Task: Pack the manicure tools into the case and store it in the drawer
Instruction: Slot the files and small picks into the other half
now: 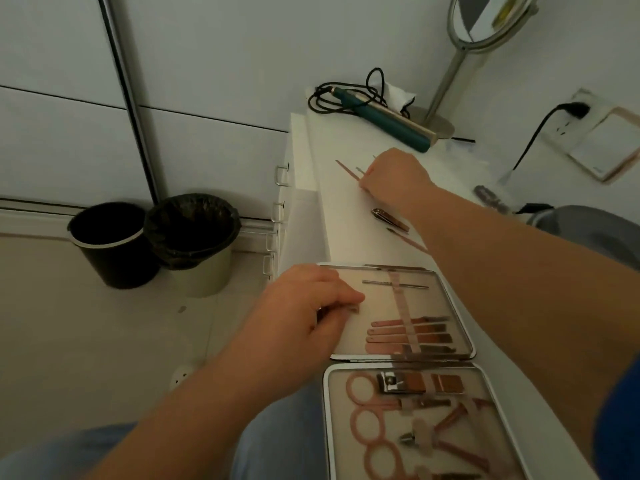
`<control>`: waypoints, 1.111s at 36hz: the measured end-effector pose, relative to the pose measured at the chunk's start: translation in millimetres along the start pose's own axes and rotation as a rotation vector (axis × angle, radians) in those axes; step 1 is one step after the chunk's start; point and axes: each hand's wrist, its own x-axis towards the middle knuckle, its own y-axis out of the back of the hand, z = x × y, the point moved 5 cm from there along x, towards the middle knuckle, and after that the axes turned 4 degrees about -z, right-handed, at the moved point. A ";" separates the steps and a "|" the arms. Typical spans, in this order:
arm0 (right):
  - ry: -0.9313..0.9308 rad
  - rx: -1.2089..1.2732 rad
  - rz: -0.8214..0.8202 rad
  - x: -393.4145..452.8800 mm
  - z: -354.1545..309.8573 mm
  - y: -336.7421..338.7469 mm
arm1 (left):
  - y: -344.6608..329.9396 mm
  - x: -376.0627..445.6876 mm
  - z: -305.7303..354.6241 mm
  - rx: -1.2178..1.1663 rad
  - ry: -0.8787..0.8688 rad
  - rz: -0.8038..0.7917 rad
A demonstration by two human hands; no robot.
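An open manicure case [464,320] lies on the white cabinet top [346,209], both halves holding rose-gold tools under straps. My left hand [308,306] rests on the far half's left edge, fingers curled, pinching a small metal piece. My right hand [394,178] reaches farther along the top and closes its fingers on thin rose-gold tools [346,169] lying there. A nail clipper [389,218] and a slim stick tool [408,239] lie loose between that hand and the case.
Drawer handles [282,174] run down the cabinet's left face. At the far end lie a teal corded appliance [391,124] and a round stand mirror [485,19]. Two waste bins [152,237] stand on the floor at left. A plugged wall socket [571,110] is at right.
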 end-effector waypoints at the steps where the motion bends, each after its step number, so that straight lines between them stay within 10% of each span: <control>1: -0.002 -0.004 0.006 0.7 -0.5 -0.4 | 0.1 -0.6 -0.5 -0.010 -0.005 0.009; 40: 0.034 -0.213 -0.108 4.7 -12.2 7.3 | -5.0 -5.2 -3.1 -0.024 0.016 0.071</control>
